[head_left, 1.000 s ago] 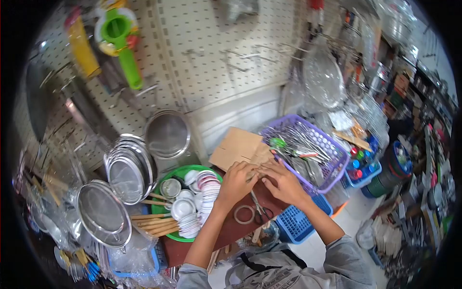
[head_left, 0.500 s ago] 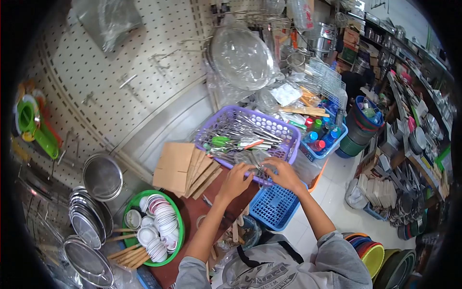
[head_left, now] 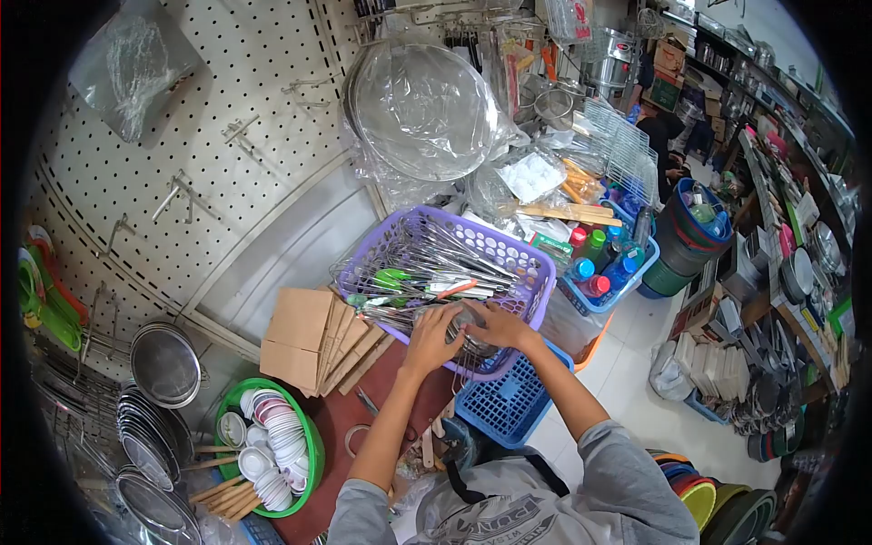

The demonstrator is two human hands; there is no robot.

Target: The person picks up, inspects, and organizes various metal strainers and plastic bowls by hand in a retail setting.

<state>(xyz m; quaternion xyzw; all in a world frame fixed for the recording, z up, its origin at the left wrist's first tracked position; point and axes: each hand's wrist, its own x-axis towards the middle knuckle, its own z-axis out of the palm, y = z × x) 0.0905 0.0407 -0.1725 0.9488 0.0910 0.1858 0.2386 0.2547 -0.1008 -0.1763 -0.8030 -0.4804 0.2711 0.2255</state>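
Observation:
A purple basket [head_left: 536,263] holds many thin metal utensils [head_left: 454,259], some with green handles [head_left: 391,278] and one orange. At its near edge, my left hand [head_left: 434,338] is curved over a clear, shiny bundle [head_left: 468,329] of metal pieces. From the other side my right hand [head_left: 500,327] closes round the same bundle. Thin metal ends stick out below the hands, over the basket rim. Under the right forearm is an empty blue basket [head_left: 504,400].
Cardboard pieces [head_left: 300,327] lie left of the purple basket on a red surface [head_left: 350,413]. A green basin [head_left: 313,445] holds white dishes. Blue basket with bottles [head_left: 627,295] stands to the right. Strainers [head_left: 165,365] hang on the pegboard wall.
The view has shifted, so the baskets sit slightly further left. My hands have drawn closer together round the bundle, which now shows more clearly between them.

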